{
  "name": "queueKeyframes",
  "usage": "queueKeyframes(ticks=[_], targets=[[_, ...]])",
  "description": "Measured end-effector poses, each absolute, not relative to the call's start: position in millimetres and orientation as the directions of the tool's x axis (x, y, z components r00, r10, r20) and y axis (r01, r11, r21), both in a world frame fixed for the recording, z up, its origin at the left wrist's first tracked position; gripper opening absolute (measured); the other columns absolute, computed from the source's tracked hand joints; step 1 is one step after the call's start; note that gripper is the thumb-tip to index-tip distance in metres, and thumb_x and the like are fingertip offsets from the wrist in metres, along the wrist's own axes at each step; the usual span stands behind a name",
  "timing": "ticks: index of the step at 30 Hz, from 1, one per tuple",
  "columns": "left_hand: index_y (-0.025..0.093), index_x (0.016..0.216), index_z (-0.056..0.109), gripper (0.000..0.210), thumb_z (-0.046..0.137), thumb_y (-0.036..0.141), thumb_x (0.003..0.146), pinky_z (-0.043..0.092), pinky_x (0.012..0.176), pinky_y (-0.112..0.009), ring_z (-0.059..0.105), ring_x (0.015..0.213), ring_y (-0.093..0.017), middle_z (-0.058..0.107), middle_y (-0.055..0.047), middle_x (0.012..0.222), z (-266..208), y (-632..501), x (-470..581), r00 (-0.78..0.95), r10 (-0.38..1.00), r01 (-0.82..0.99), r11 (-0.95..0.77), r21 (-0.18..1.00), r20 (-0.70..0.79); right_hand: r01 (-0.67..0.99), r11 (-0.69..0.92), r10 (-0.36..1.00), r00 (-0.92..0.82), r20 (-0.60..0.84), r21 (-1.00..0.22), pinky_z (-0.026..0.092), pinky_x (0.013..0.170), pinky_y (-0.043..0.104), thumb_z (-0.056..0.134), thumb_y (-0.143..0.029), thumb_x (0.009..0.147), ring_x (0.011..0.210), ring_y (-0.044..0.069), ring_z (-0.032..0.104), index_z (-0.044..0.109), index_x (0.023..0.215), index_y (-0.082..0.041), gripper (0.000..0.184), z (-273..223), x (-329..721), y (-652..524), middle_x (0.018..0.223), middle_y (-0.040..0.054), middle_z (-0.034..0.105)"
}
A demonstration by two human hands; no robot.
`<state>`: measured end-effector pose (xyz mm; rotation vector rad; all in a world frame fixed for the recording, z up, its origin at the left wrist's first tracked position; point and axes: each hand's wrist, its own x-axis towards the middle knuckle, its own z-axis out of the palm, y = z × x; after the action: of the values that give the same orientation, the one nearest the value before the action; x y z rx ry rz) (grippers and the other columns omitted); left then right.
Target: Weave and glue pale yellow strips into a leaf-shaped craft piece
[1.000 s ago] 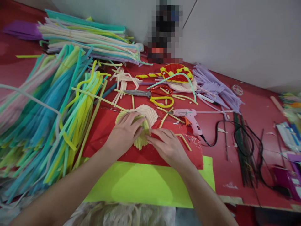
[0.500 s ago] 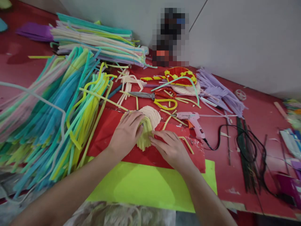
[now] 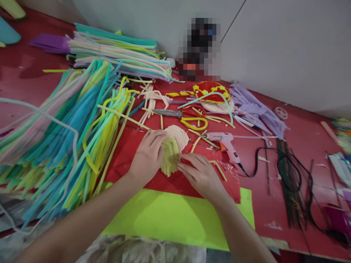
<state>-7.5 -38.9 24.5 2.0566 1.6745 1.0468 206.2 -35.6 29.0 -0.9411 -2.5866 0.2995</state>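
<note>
A ribbed piece of pale yellow-green pipe cleaners [image 3: 169, 155] lies under my fingers, with its strands side by side and its lower edge uneven. My left hand [image 3: 148, 154] curls over its upper left side and covers part of it. At its right edge, the fingertips of my right hand [image 3: 199, 171] are pinched together. Just behind it is a cream ribbed piece [image 3: 177, 135] of similar strands. All this is on a red sheet [image 3: 123, 160], which overlaps a lime-green sheet [image 3: 170, 217]. Scissors [image 3: 179, 116] with red and yellow handles lie beyond my hands.
A pink glue gun [image 3: 226, 140] lies to the right, its black cord [image 3: 294, 164] looping across the red table. Bundles of coloured pipe cleaners [image 3: 79, 128] fill the left side. Lilac strands [image 3: 253, 102] and a red-and-yellow ornament [image 3: 211, 90] lie at the back.
The whole view has shifted slightly right and down. My left fingers have moved a little on the yellow-green piece; my right hand stays at its right edge.
</note>
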Motion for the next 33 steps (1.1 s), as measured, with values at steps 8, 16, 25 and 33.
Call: queueKeyframes(ticks=[8,16,25,33], targets=[[0.023,0.084,0.052,0.026,0.04,0.0,0.081,0.049,0.086,-0.036,0.058,0.09,-0.017,0.058,0.0,0.088,36,-35,-23,-0.308,0.86,0.564,-0.18,0.806,0.408,0.583,0.716,0.698,-0.606,0.382,-0.384,0.052,0.088,0.038,0.056,-0.015,0.093,0.101,0.02,0.064,0.068,0.113,-0.02,0.024,31,214,-30,0.111,0.0077,0.071],[0.02,0.087,0.059,0.026,0.041,0.001,0.085,0.047,0.077,-0.032,0.058,0.086,-0.017,0.063,-0.002,0.088,38,-40,-20,0.025,0.946,0.749,-0.231,0.621,0.322,0.637,0.686,0.727,-0.594,0.344,-0.35,0.051,0.096,0.043,0.059,-0.025,0.093,0.117,0.025,0.058,0.063,0.126,-0.023,0.033,30,211,-29,0.126,0.0116,0.064],[0.017,0.077,0.06,0.02,0.048,0.003,0.085,0.047,0.071,-0.034,0.056,0.079,-0.021,0.063,-0.003,0.078,37,-46,-6,0.499,0.866,0.829,-0.487,0.276,0.03,0.614,0.721,0.691,-0.67,0.272,-0.32,0.039,0.112,0.051,0.057,-0.032,0.094,0.142,0.029,0.036,0.063,0.127,-0.022,0.035,24,205,-24,0.145,0.0141,0.049],[0.016,0.077,0.06,0.021,0.047,0.003,0.086,0.047,0.073,-0.036,0.055,0.08,-0.021,0.062,-0.004,0.081,38,-44,-8,0.502,0.864,0.823,-0.468,0.321,-0.027,0.642,0.74,0.672,-0.71,0.209,-0.198,0.038,0.113,0.053,0.053,-0.03,0.096,0.143,0.029,0.036,0.061,0.129,-0.021,0.035,28,205,-27,0.151,0.0081,0.045]])
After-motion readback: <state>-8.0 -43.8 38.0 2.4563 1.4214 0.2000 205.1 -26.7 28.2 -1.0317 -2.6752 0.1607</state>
